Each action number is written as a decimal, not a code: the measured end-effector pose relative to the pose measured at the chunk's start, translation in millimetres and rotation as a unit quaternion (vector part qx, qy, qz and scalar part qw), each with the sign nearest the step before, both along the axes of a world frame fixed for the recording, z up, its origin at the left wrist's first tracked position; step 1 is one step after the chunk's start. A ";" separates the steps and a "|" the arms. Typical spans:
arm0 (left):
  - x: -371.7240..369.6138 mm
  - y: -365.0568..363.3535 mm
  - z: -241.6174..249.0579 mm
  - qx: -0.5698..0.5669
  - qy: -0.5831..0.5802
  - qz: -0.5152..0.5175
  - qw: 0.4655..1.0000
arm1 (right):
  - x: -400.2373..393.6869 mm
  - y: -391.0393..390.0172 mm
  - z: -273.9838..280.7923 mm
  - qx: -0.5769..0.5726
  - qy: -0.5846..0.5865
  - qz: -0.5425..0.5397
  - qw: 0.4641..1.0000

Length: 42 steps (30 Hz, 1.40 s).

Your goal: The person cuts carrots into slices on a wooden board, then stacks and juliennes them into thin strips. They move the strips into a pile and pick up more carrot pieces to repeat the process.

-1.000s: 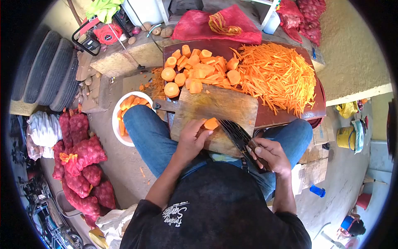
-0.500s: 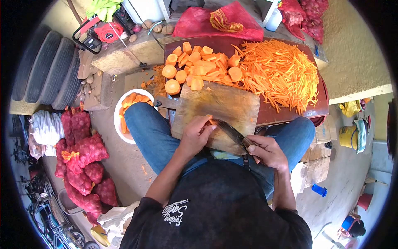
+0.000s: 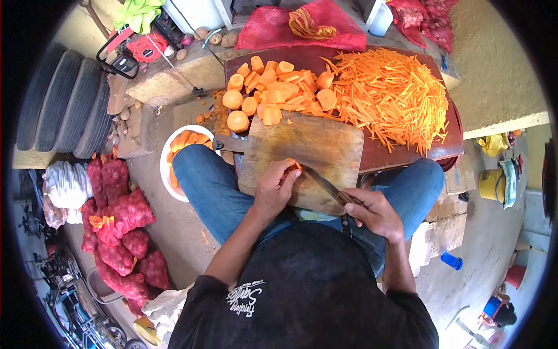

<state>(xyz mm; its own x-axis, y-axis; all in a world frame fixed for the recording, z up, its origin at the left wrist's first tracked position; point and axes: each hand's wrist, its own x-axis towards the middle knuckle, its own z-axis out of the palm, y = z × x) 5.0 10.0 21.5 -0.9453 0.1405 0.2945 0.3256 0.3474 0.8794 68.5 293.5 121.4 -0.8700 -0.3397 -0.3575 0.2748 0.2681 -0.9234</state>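
Left hand [image 3: 274, 186] pinches orange carrot piece [image 3: 296, 164] as right hand [image 3: 375, 214] grips long, dark-bladed knife [image 3: 324, 186]

The two hands are apart, both near the close side of a worn wooden cutting board [image 3: 305, 145]. The left hand is clamped on the carrot piece between thumb and fingers, above the board; most of the piece is hidden by the fingers. The right hand is closed around the handle of the knife, whose blade slants across the board with its far end at the carrot piece. Whether the edge has entered the piece cannot be told.

The board lies over the lap, between knees in blue jeans [image 3: 203, 186], its far edge by the dark red counter [image 3: 401, 166]. Its handle points left, towards a round white bowl [image 3: 165, 168] of orange carrots beside the left knee.

On the counter, thick orange carrot chunks [image 3: 276, 90] sit at the left, next to a broad heap of thin orange carrot sticks [image 3: 395, 99] at the right. A red mesh bag [image 3: 267, 29] with a yellow cord bundle [image 3: 312, 24] on it lies beyond the counter. Filled red mesh sacks [image 3: 125, 212] are piled on the floor at the left, near upright black tyres [image 3: 61, 99].
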 end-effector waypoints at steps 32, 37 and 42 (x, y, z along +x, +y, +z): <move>-4.6 -1.2 -7.1 -0.025 0.053 -0.005 0.998 | 13.9 -42.8 17.7 0.040 0.069 -0.032 0.996; -4.5 -2.4 -5.0 -0.028 0.048 -0.004 0.998 | 13.7 -49.3 20.2 0.061 0.114 -0.022 0.991; -4.2 -3.4 -4.5 -0.025 0.040 -0.007 0.999 | 13.3 -52.3 17.4 0.067 0.165 -0.013 0.984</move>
